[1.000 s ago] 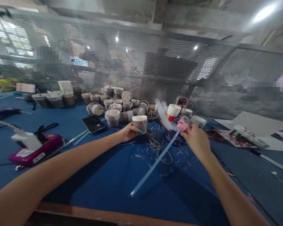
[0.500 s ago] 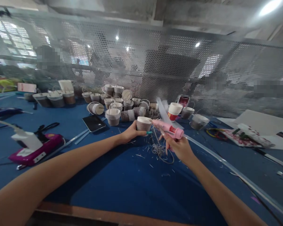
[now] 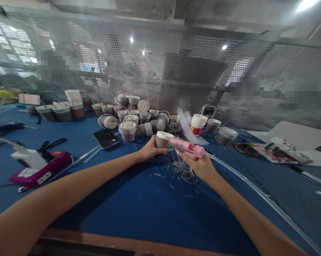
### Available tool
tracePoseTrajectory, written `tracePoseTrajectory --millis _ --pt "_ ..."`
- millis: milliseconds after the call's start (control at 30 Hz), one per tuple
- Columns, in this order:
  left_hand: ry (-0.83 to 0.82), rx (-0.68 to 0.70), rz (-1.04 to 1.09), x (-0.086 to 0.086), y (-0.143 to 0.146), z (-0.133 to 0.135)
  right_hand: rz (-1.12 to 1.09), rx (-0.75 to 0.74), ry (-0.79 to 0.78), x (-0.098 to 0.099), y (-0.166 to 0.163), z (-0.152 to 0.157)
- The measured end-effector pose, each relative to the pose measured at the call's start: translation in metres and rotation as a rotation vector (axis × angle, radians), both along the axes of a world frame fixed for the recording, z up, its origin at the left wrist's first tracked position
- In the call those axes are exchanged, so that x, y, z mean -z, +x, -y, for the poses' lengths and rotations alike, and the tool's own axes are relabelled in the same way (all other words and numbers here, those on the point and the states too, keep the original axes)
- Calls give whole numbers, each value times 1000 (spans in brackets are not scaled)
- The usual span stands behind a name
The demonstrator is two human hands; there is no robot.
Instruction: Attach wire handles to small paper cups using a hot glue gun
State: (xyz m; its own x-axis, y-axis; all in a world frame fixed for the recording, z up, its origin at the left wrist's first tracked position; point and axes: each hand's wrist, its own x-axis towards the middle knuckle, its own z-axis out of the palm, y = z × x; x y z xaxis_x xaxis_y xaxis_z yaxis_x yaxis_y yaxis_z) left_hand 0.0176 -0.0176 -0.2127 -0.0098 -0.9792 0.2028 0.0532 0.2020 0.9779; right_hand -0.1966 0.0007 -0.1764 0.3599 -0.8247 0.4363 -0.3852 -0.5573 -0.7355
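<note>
My left hand (image 3: 150, 150) is wrapped round a paper cup (image 3: 163, 140) whose lower part is covered in grey-brown cord and whose white rim stays bare. A pink hot glue gun (image 3: 185, 146) is gripped in my right hand (image 3: 199, 165), its nozzle at the cup's right side; I cannot tell whether it touches. From the gun's back runs a long clear glue stick (image 3: 251, 183). Below the gun lies a loose tangle of grey cord (image 3: 183, 171) on the blue table (image 3: 139, 209). Something teal shows at my left thumb's tip.
Several cord-wrapped cups with handles (image 3: 127, 131) crowd the back, by a perforated metal screen (image 3: 150, 78). A stack of white and red paper cups (image 3: 198, 124) stands right of them. A black phone (image 3: 106, 138) and a purple power strip (image 3: 43, 170) lie left.
The glue gun has moved slightly left and down, its nozzle going from the cup's rim to its side. The glue stick behind it has shifted. My left hand still holds the cup.
</note>
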Motion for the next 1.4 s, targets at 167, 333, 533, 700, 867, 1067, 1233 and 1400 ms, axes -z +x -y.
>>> tracePoseTrajectory --millis 167,333,533,700,867,1067,1233,1400 --pt "-11 -31 6 3 1 1 10 -12 -89 -1 1 1" --pt "-32 -35 28 5 3 2 -32 14 -83 -3 1 -1" --pt "9 -1 -54 -3 0 -2 -34 -12 -125 -6 2 -1" --pt "43 -29 -77 -7 -2 -6 -35 8 -95 -6 0 -1" --pt "56 -32 -80 -8 -1 -5 -34 9 -123 -5 0 0" --pt "67 -31 -102 -2 2 0 -28 38 -109 -7 -1 1" --pt "46 -5 -103 5 4 5 -64 84 -18 -8 -4 2" --pt "41 -4 -109 5 5 6 -69 120 18 -6 -5 4"
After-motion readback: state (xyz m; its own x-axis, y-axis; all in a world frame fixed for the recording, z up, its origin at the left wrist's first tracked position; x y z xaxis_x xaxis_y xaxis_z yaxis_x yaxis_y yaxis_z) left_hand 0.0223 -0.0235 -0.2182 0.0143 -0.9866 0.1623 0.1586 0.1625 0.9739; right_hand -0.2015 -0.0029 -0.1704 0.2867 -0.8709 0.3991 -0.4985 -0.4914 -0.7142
